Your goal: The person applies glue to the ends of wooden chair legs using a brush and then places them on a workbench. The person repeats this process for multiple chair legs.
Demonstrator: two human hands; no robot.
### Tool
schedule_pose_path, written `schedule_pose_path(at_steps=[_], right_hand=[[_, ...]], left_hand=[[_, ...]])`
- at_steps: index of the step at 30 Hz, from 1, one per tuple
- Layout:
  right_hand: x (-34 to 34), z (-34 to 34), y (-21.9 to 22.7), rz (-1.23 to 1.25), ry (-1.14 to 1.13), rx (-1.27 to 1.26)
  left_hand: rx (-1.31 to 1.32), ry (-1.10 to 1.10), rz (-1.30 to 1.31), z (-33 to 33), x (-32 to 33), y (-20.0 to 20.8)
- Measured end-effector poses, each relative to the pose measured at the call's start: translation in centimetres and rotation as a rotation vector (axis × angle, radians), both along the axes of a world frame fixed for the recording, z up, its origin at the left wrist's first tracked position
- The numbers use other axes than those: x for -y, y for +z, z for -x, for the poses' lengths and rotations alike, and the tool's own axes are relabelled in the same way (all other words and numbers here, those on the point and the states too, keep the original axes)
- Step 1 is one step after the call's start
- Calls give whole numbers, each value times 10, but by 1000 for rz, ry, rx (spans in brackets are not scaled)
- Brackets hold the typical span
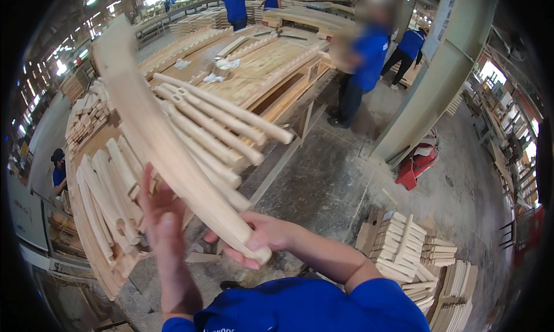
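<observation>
A long, curved, pale wooden chair leg (173,159) slants across the view, its broad upper end blurred at the upper left. My right hand (262,234) is closed around its lower, narrower end. Beside the middle of this piece, my left hand (164,216) is raised with its fingers stretched out; whether it touches the wood I cannot tell. Beyond my hands, several round wooden legs (231,115) with slots lie side by side on the workbench (101,268). More curved wooden pieces (109,188) are laid in a row to the left.
Stacks of cut wood (398,245) stand on the floor at my lower right. A green-grey steel column (433,84) rises at the right, with a red object (416,163) at its foot. A person in blue (369,55) stands past the bench, and other people are farther back.
</observation>
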State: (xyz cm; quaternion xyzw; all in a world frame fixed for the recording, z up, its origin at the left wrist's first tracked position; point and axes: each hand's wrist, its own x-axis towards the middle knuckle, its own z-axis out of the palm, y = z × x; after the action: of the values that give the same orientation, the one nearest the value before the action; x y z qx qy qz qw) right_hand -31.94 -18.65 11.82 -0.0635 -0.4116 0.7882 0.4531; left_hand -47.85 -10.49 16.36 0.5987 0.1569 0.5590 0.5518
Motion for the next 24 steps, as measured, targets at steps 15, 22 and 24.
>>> schedule_pose_path(at_steps=[15,22,24], right_hand=[[224,-270,-71,284,-778,1053],[193,-382,-82,334,-775,1127],[173,-422,-84,341,-799,1113]], left_hand=[[112,-1117,636,-385,45,-106],[131,-1024,447,-486,-33,-146],[124,-985,412,-510,-62,-153]])
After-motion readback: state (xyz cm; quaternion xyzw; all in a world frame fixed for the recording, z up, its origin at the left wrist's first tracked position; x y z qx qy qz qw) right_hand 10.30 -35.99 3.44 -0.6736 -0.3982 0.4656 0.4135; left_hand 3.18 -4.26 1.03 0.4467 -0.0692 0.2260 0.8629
